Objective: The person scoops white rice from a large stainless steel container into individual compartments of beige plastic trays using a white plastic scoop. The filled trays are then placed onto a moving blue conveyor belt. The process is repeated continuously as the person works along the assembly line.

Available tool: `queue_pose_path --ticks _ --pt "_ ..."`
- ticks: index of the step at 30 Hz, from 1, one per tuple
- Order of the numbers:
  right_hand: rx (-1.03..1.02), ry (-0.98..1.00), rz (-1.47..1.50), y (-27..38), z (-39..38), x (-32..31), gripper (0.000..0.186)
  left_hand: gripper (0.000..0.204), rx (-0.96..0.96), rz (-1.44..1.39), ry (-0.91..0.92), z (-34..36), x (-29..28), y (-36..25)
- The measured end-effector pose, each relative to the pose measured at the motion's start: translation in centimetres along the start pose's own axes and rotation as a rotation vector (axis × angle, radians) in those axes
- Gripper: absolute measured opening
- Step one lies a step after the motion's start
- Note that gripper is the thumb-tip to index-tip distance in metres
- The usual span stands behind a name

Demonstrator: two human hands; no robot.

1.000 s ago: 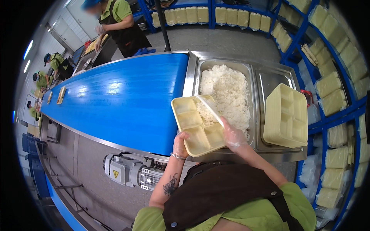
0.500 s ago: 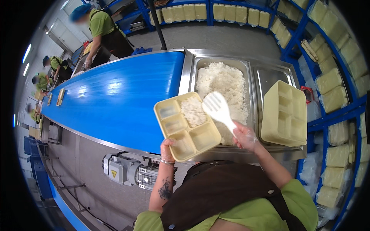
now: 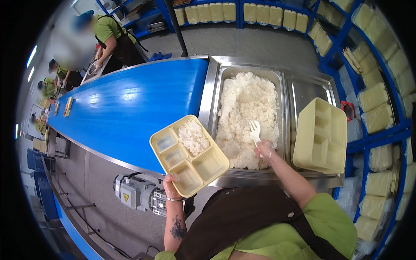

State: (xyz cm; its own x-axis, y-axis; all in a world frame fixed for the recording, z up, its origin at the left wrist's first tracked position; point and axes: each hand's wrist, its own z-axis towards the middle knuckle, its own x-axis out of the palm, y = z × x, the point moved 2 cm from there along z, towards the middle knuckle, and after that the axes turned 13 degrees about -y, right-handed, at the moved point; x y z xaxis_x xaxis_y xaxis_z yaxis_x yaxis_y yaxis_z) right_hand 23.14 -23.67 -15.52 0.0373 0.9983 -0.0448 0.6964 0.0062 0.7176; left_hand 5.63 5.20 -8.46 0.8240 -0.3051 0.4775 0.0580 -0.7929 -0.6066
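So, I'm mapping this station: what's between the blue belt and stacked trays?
Head view: rice in a steel pan, and over it the right hand holding a white spatula.

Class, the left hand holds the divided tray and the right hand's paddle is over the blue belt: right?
No: the head view shows the white paddle in the right hand over the rice pan, not the belt. The left hand holds the divided tray.

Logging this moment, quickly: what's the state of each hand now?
Left hand: closed, holding the divided tray.
Right hand: closed, holding the white paddle.
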Motion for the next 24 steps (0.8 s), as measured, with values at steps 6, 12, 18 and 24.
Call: queue_pose_path --ticks 6,12,18,24 --pt "-0.068 0.055 0.247 -0.7 1.6 1.6 0.008 0.031 -0.044 0.087 0.018 -1.1 3.4 0.2" --pt "-0.149 0.061 0.379 0.2 -1.8 -0.9 0.016 0.011 -0.06 0.116 0.031 0.2 4.5 1.3" --pt "-0.291 0.105 0.237 2.8 -3.4 -1.8 0.032 0.021 -0.095 0.158 0.146 1.1 7.5 3.6" --pt "-0.772 -0.202 -0.951 6.4 -8.5 2.0 0.044 0.069 -0.044 0.268 0.394 0.8 11.1 6.1"
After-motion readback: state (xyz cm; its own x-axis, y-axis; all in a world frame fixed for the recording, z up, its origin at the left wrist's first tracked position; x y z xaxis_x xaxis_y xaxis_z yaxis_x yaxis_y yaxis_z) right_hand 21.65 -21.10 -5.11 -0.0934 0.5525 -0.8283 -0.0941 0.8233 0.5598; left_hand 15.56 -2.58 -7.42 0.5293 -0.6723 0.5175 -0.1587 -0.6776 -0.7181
